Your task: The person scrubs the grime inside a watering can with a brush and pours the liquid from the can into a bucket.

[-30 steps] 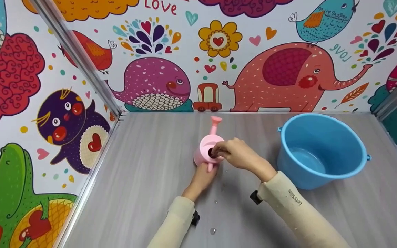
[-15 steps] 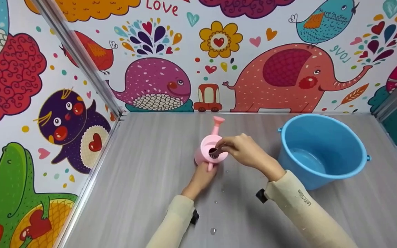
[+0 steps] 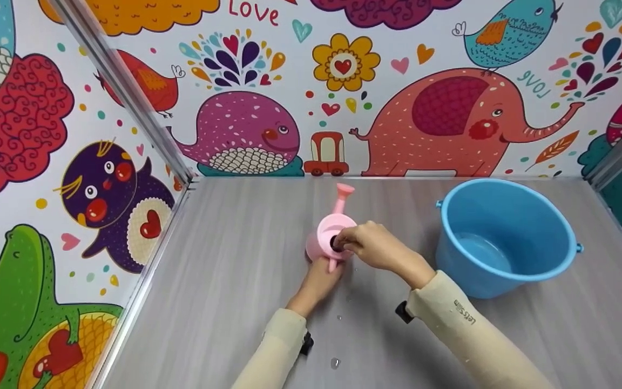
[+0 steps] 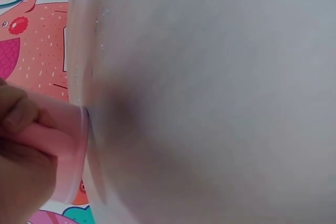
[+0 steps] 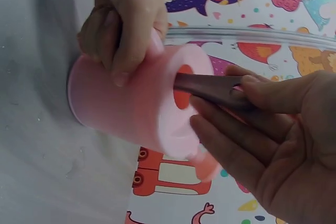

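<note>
A pink watering can stands on the grey tabletop, its spout pointing toward the back wall. My left hand grips the can's handle; in the right wrist view its fingers are curled round it. With my right hand I pinch a dark brown brush handle between thumb and fingers. That brush slants down through the round opening in the can's top, so its head is hidden inside. In the left wrist view only the can's lower side and part of my left hand show.
A big blue bucket stands to the right of the can, close to my right forearm. Several water drops lie on the tabletop. Printed walls with metal edge strips close off the back and left.
My right hand drew the brush partly up, showing dark bristles at the opening, then pushed it back down. The can shifted very slightly right; my left hand kept its grip.
</note>
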The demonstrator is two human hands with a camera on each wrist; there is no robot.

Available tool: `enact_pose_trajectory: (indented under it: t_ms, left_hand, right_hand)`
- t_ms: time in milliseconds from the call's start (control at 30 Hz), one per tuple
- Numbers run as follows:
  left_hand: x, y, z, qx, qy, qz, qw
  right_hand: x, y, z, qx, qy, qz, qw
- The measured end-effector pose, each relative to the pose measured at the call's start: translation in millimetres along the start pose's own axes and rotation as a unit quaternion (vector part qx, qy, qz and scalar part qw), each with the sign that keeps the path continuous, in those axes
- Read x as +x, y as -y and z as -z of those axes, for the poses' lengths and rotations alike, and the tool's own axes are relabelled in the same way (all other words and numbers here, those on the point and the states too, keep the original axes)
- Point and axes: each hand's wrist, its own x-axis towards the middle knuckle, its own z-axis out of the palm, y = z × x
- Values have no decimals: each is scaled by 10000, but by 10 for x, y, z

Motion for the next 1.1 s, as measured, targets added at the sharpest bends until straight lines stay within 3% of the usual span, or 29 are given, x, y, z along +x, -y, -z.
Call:
enact_pose_trajectory:
  t_ms: [267, 500, 700, 867, 1100]
  left_hand:
    - [-9, -23, 1, 399, -74, -88, 9991]
    - [-3, -13, -3, 188, -2, 78, 9998]
    - [11, 0, -15, 76, -23, 93, 9999]
    - [9, -15, -29, 262, 71, 168, 9995]
    - [23, -26, -17, 234, 26, 94, 9997]
  right_hand:
    - [6, -27, -16, -113, 103, 48, 9999]
    - [-30, -25, 33, 164, 52, 35, 9998]
    - [-73, 11, 188, 613, -94, -100, 9980]
    - [-101, 26, 275, 549, -177, -290, 9979]
    - [-116, -2, 249, 589, -230, -203, 9978]
